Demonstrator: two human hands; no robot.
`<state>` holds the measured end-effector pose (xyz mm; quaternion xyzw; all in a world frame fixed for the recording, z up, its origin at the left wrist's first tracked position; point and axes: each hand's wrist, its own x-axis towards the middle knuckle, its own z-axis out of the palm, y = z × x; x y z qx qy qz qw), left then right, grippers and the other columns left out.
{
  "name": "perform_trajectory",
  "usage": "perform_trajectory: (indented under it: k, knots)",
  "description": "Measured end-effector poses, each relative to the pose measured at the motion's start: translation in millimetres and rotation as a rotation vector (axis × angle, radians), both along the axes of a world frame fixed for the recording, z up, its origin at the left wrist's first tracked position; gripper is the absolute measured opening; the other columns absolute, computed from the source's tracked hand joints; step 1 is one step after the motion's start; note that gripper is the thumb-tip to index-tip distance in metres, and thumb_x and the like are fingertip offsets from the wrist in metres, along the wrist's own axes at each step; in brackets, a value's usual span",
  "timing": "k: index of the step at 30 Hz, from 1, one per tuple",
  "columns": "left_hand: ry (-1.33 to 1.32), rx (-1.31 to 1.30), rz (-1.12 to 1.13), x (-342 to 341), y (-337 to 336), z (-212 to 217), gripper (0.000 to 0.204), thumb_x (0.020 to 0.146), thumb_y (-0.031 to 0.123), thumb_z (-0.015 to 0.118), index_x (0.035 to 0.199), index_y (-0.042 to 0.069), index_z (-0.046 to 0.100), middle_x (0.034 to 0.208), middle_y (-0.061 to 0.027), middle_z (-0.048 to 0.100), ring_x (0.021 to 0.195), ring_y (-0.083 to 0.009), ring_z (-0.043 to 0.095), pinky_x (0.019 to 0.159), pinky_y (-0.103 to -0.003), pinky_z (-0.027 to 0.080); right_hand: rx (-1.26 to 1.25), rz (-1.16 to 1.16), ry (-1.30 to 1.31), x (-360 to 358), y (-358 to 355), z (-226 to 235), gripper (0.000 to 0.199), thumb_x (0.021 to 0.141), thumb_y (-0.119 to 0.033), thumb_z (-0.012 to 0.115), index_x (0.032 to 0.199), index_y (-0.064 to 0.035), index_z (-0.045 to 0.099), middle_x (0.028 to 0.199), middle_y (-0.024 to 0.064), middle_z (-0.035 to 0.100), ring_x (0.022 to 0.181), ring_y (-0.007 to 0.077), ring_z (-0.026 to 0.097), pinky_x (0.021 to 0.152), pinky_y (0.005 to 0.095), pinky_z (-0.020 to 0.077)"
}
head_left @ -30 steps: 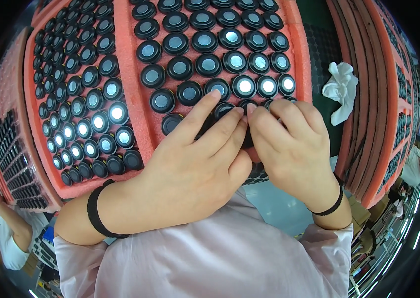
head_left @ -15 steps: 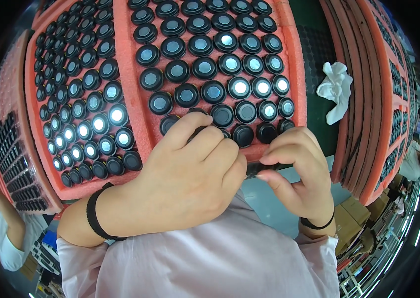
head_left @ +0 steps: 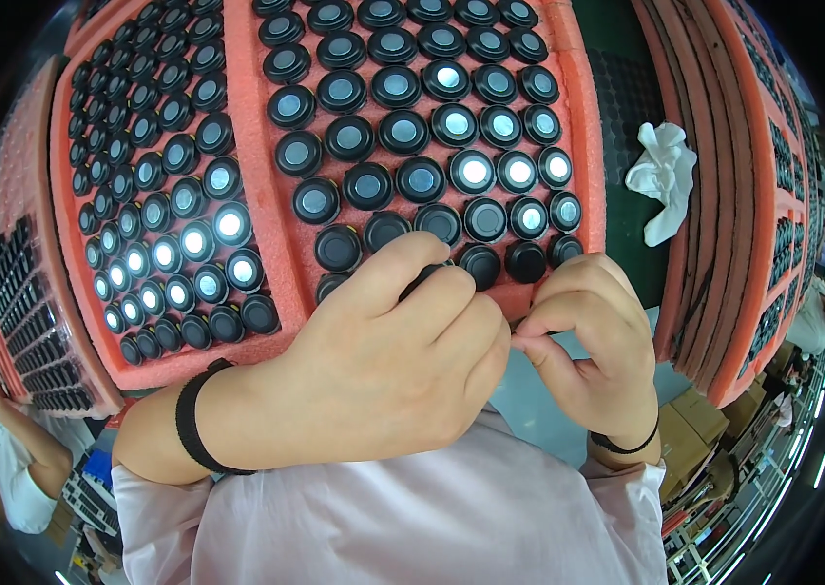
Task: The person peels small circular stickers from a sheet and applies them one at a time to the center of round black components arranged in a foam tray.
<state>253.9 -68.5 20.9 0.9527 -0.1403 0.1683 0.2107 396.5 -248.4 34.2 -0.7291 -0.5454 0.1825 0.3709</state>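
Note:
Rows of black round parts [head_left: 368,186], many with a shiny grey disc on top, sit in a pink foam tray [head_left: 276,224] before me. My left hand [head_left: 383,361] is closed over the tray's nearest rows, its fingers curled beside a dark-topped round part [head_left: 479,265]. Whatever those fingers hold is hidden behind them. To its right, just off the tray's near edge, my right hand [head_left: 593,341] pinches thumb and forefinger together close to the left knuckles. I cannot make out what is in that pinch. Both wrists wear black bands.
A crumpled white cloth [head_left: 661,180] lies right of the tray on a dark green surface. Beyond it rises a stack of pink foam trays [head_left: 724,195]. At far left, another tray [head_left: 22,244] holds similar parts under clear film; another person's arm [head_left: 18,414] shows below it.
My left hand has shifted slightly right and nearer, uncovering parts in the near rows. The right thumb and forefinger, apart before, have come together. The other person's arm at left has moved.

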Motion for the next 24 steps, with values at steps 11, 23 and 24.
perform_trajectory:
  k: [11,23,24]
  knots:
    - [0.020,-0.088,0.034,3.5,-0.4,-3.1,0.022,0.076,0.013,0.071,0.095,0.001,0.068,0.081,-0.0042,0.052,0.077,-0.0219,0.055,0.086,-0.044,0.050,-0.009,-0.029,-0.102,-1.3,-2.6,1.3,0.026,0.073,-0.007,0.084,0.094,-0.0065,0.068,0.094,0.0076,0.064,0.084,0.0298,0.060,0.074,0.0403,0.0445]
    - [0.103,-0.132,0.042,7.9,6.1,-3.4,0.022,0.077,0.017,0.073,0.093,0.003,0.068,0.085,-0.0054,0.053,0.082,-0.0240,0.056,0.088,-0.046,0.049,-0.048,0.109,-0.118,19.9,-4.4,10.2,0.022,0.077,-0.007,0.083,0.091,-0.0071,0.066,0.092,0.0051,0.055,0.085,0.0263,0.053,0.077,0.0380,0.0431]
    - [0.102,-0.132,0.042,8.1,5.8,-2.7,0.022,0.077,0.017,0.073,0.093,0.003,0.068,0.085,-0.0054,0.053,0.082,-0.0240,0.056,0.088,-0.046,0.049,-0.047,0.128,-0.063,24.0,-2.9,9.3,0.021,0.078,-0.006,0.081,0.092,-0.0065,0.065,0.092,0.0047,0.054,0.085,0.0255,0.053,0.077,0.0371,0.0433]
